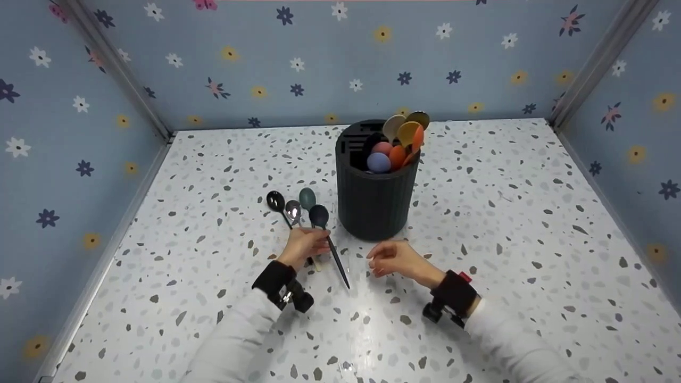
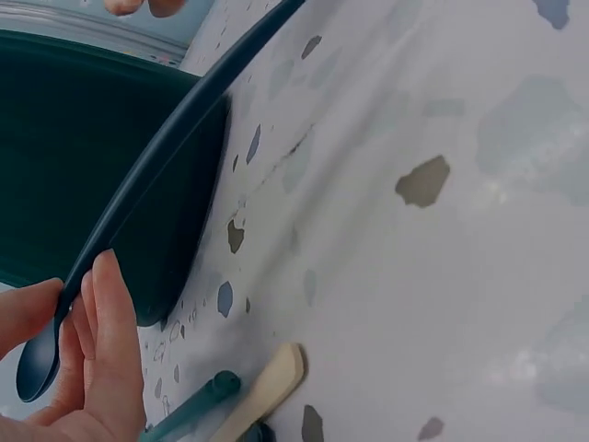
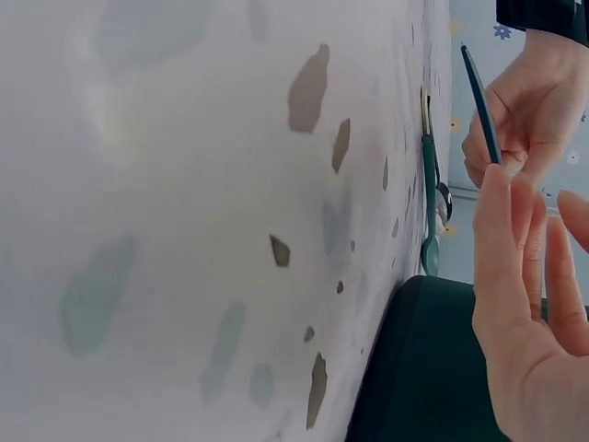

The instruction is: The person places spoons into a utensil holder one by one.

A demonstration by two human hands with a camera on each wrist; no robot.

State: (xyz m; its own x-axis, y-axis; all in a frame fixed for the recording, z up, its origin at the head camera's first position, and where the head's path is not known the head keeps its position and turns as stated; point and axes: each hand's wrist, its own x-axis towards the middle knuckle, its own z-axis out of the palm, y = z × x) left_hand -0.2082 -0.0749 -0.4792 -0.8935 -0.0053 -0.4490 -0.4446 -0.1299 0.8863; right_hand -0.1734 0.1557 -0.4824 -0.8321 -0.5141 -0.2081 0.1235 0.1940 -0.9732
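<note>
My left hand (image 1: 304, 248) pinches a dark navy spoon (image 1: 319, 215) just below its bowl. In the left wrist view the spoon's long handle (image 2: 156, 161) slants up across the picture, lifted off the table. Beside and under that hand lie a black spoon (image 1: 275, 200), a silver spoon (image 1: 293, 209) with a cream handle end (image 2: 279, 376), and a green spoon (image 1: 307, 198). My right hand (image 1: 396, 259) hovers in front of the holder with fingers loosely bent, holding nothing. In the right wrist view its fingers (image 3: 497, 230) appear close to the navy spoon's handle; contact cannot be told.
A dark ribbed utensil holder (image 1: 375, 207) stands upright beyond both hands. Several spoons in orange, yellow, pink, blue and metallic colours stick out of its right side, by a slotted section (image 1: 355, 144). Flower-patterned walls (image 1: 319, 64) enclose the speckled table (image 1: 505, 213).
</note>
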